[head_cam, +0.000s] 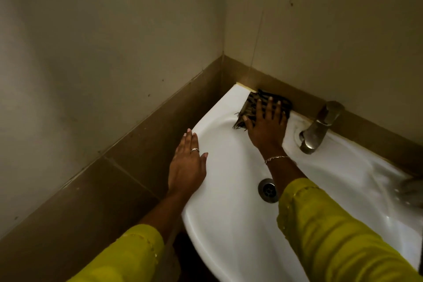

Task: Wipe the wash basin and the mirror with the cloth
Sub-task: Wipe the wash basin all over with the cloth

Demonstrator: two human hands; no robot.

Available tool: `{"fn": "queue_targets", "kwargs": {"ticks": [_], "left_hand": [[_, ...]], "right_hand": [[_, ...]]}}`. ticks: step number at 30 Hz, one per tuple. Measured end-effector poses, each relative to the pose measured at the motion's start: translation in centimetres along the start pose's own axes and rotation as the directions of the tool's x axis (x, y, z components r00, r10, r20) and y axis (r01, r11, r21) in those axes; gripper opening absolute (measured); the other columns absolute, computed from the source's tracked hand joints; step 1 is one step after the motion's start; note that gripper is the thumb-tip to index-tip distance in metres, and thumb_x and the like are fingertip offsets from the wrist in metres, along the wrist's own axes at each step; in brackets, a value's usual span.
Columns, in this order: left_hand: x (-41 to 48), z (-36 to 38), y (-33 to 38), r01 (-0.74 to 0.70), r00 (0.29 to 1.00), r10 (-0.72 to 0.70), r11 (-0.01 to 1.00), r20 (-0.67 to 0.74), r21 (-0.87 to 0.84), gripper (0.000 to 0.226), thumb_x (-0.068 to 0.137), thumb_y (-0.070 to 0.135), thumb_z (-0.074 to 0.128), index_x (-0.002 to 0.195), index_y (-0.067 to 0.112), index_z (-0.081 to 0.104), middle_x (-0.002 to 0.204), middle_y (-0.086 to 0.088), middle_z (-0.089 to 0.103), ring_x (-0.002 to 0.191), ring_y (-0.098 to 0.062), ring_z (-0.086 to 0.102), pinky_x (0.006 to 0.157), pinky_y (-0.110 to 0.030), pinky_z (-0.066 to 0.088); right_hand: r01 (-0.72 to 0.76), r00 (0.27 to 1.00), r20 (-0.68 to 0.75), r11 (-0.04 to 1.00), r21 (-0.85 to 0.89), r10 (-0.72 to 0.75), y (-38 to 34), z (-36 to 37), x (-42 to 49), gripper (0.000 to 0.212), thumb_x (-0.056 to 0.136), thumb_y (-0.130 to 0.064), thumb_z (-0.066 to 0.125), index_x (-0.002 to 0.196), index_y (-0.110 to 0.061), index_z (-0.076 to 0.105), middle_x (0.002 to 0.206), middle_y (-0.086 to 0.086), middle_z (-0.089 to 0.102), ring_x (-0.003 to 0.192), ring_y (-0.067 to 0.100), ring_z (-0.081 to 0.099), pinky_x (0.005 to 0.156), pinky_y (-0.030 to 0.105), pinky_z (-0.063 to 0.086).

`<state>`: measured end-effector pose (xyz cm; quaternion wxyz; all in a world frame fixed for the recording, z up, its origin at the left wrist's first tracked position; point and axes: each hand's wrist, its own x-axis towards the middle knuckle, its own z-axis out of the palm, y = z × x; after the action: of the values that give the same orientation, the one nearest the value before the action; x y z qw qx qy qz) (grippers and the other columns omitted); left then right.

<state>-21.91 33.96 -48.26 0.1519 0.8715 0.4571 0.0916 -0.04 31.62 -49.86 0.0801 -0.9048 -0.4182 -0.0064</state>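
Observation:
A white wash basin (229,167) fills the lower right of the head view, set against a wall corner. A dark striped cloth (253,103) with frayed edges lies on the basin's back left rim. My right hand (267,126) presses flat on the cloth with its fingers spread. My left hand (186,165) rests flat on the basin's left rim, fingers together, holding nothing. Both arms wear yellow-green sleeves. No mirror is in view.
A metal tap (318,130) stands on the back rim just right of my right hand. The drain (267,190) sits in the bowl's middle. A brown tiled band (137,144) runs along both walls behind the basin. A blurred grey object (409,192) lies at the right edge.

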Motion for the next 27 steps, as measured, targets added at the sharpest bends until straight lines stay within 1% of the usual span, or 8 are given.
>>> {"fn": "queue_targets", "kwargs": {"ticks": [2, 6, 10, 14, 16, 19, 22, 27], "left_hand": [[0.0, 0.0, 0.1, -0.004, 1.0, 0.004, 1.0, 0.006, 0.005, 0.06, 0.099, 0.033, 0.031, 0.147, 0.006, 0.008, 0.158, -0.01, 0.004, 0.146, -0.02, 0.006, 0.117, -0.027, 0.008], [0.2, 0.3, -0.3, 0.006, 1.0, -0.007, 1.0, 0.03, 0.013, 0.065, 0.097, 0.045, 0.022, 0.147, 0.008, 0.006, 0.158, -0.008, 0.002, 0.146, -0.019, 0.004, 0.116, -0.027, 0.007], [0.2, 0.7, -0.3, 0.013, 1.0, -0.013, 1.0, 0.026, 0.01, 0.095, 0.075, 0.069, -0.002, 0.147, 0.008, 0.009, 0.158, -0.009, 0.008, 0.145, -0.022, 0.009, 0.115, -0.028, 0.011], [0.3, 0.8, -0.3, 0.002, 1.0, -0.002, 0.999, -0.001, 0.051, 0.113, 0.068, 0.076, -0.022, 0.146, 0.003, 0.014, 0.155, -0.016, 0.018, 0.144, -0.027, 0.017, 0.115, -0.032, 0.015], [0.3, 0.8, -0.1, 0.006, 1.0, -0.007, 0.996, 0.018, 0.085, 0.117, 0.063, 0.076, -0.028, 0.146, 0.003, 0.012, 0.155, -0.016, 0.017, 0.144, -0.027, 0.015, 0.115, -0.031, 0.013], [0.2, 0.7, 0.0, 0.011, 1.0, -0.013, 0.996, 0.025, 0.084, 0.119, 0.06, 0.077, -0.031, 0.147, 0.006, 0.009, 0.156, -0.013, 0.012, 0.145, -0.025, 0.011, 0.115, -0.03, 0.01], [0.1, 0.7, -0.2, 0.006, 1.0, -0.008, 0.997, 0.022, 0.079, 0.119, 0.06, 0.078, -0.029, 0.147, 0.006, 0.01, 0.157, -0.012, 0.01, 0.145, -0.024, 0.01, 0.115, -0.029, 0.01], [0.0, 0.6, -0.2, 0.002, 1.0, -0.003, 0.997, 0.017, 0.072, 0.118, 0.062, 0.078, -0.026, 0.147, 0.005, 0.012, 0.157, -0.012, 0.011, 0.145, -0.024, 0.012, 0.115, -0.03, 0.013]], "right_hand": [[0.052, 0.999, -0.015, 0.999, 0.016, -0.052, -1.2, 0.0, 0.9, 0.075, 0.084, -0.057, 0.016, 0.147, -0.016, 0.017, 0.155, 0.018, 0.01, 0.142, 0.037, 0.005, 0.114, 0.05, 0.003], [0.108, 0.994, -0.019, 0.993, 0.044, -0.107, -3.8, 0.1, 2.5, 0.075, 0.084, -0.057, 0.021, 0.145, -0.015, 0.025, 0.152, 0.021, 0.02, 0.141, 0.039, 0.012, 0.113, 0.052, 0.006], [0.15, 0.988, 0.032, 0.986, 0.072, -0.153, -6.6, 0.0, 3.1, 0.069, 0.09, -0.057, 0.032, 0.146, -0.019, 0.022, 0.154, 0.017, 0.015, 0.142, 0.036, 0.008, 0.113, 0.05, 0.003], [0.381, 0.923, -0.008, 0.91, 0.165, -0.385, -9.3, 0.8, 0.5, 0.069, 0.082, -0.062, 0.023, 0.13, -0.021, 0.051, 0.146, 0.014, 0.037, 0.138, 0.038, 0.022, 0.111, 0.051, 0.01], [0.455, 0.888, -0.023, 0.873, 0.173, -0.458, -9.6, 1.0, -0.4, 0.07, 0.08, -0.061, 0.018, 0.122, -0.021, 0.058, 0.139, 0.013, 0.047, 0.135, 0.039, 0.029, 0.11, 0.052, 0.015], [0.483, 0.872, 0.002, 0.86, 0.162, -0.49, -8.7, 0.5, -0.1, 0.075, 0.079, -0.063, 0.015, 0.129, -0.022, 0.052, 0.143, 0.012, 0.042, 0.138, 0.036, 0.025, 0.112, 0.049, 0.012], [0.403, 0.914, -0.01, 0.903, 0.147, -0.406, -6.8, 0.3, 0.3, 0.075, 0.081, -0.064, 0.018, 0.138, -0.021, 0.041, 0.149, 0.013, 0.033, 0.139, 0.036, 0.022, 0.113, 0.049, 0.01], [0.219, 0.976, 0.02, 0.976, -0.016, -0.219, -1.4, 0.3, -0.7, 0.069, 0.09, -0.046, 0.046, 0.147, -0.026, 0.015, 0.156, 0.013, 0.01, 0.143, 0.036, 0.003, 0.115, 0.052, 0.003]]}}
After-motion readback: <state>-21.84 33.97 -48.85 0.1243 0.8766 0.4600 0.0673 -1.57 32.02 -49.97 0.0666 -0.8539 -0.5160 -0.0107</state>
